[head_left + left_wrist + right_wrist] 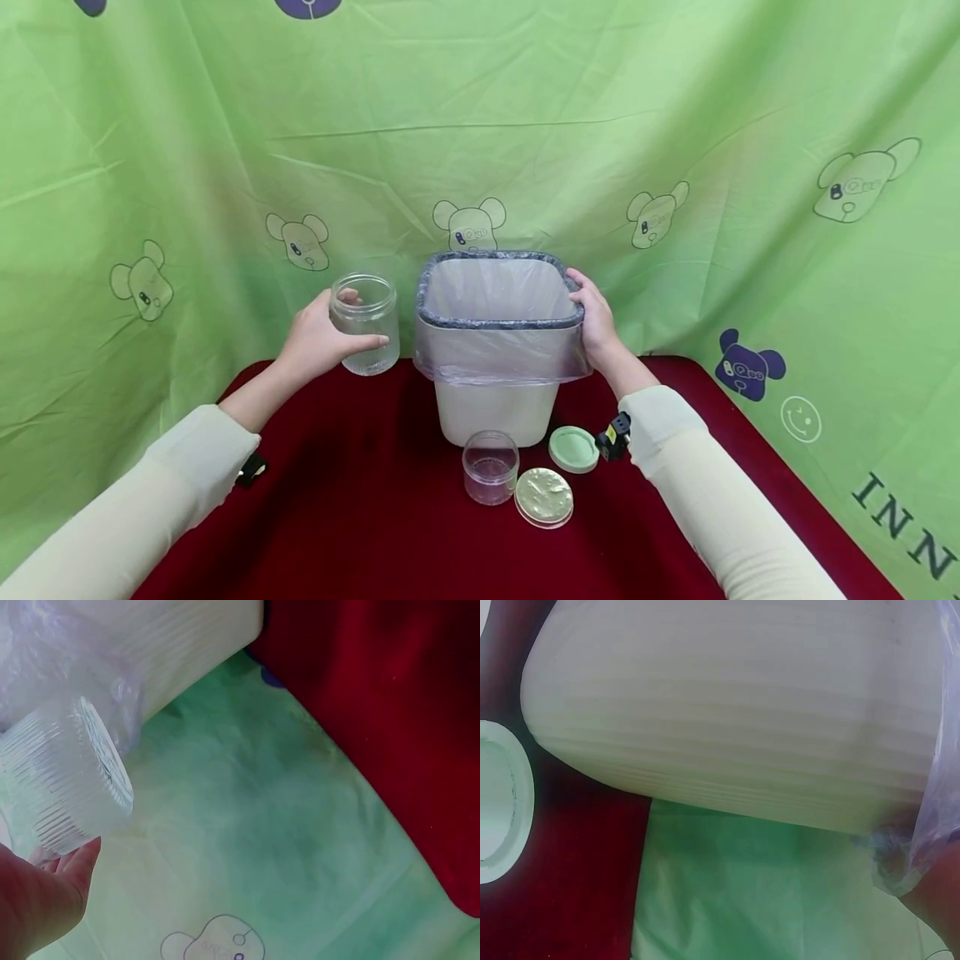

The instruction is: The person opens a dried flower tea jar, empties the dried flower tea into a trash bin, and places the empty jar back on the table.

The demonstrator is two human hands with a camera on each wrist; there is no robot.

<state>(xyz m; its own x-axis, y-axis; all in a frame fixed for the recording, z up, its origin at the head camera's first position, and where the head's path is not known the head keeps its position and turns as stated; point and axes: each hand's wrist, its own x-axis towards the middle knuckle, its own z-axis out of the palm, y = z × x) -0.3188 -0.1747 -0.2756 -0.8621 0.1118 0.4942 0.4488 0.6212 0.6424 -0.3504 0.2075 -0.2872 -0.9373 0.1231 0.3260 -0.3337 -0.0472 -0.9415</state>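
A clear ribbed jar (372,321) without a lid is held upright in my left hand (318,337), thumb across its front and fingers round the far side. In the left wrist view the ribbed jar (64,776) is seen from its base, beside the bin's bag. My right hand (596,325) grips the right rim of a white trash bin (495,408). A thin translucent bag (498,354) lines the bin and folds over its outside, under a dark grey rim (501,323). The right wrist view shows the bin's ribbed side (727,712); most of that hand is out of frame.
In front of the bin stand a short clear container (491,475), a gold foil-topped disc (544,497) and a pale green lid (573,450). They lie on a dark red tablecloth (360,517). A green printed curtain (480,125) hangs behind and at both sides.
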